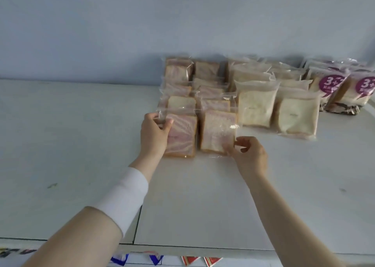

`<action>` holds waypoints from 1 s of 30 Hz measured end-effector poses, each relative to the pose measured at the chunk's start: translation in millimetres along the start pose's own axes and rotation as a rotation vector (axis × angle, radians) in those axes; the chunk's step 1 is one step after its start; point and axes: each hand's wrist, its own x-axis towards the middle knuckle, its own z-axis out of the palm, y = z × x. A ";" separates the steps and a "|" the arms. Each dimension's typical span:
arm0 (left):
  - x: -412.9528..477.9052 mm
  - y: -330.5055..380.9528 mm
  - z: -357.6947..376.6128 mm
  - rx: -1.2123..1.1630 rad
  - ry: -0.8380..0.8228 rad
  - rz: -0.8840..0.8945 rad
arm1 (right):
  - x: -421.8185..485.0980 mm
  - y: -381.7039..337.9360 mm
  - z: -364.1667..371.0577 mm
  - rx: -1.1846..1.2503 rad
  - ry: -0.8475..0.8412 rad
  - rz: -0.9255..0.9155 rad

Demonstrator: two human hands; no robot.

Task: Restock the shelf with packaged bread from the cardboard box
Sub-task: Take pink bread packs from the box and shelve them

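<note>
Several clear packs of sliced bread lie in rows on the white shelf (81, 145). My left hand (155, 133) grips the left edge of the front pink-marbled pack (182, 134), thumb on its top. Beside it lies a second marbled pack (217, 132); my right hand (250, 155) pinches its lower right wrapper corner. More marbled packs (180, 70) stack behind these two. The cardboard box is not in view.
To the right lie pale white-bread packs (255, 108) in two rows, then packs with purple "3+2" labels (328, 86) at the far right. A pale wall (142, 23) backs the shelf. The shelf's front edge (182, 248) carries coloured price tags.
</note>
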 end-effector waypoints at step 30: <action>-660.2 147.1 323.1 0.828 -1.085 1.736 | -375.0 420.7 -478.4 -0.907 0.272 0.917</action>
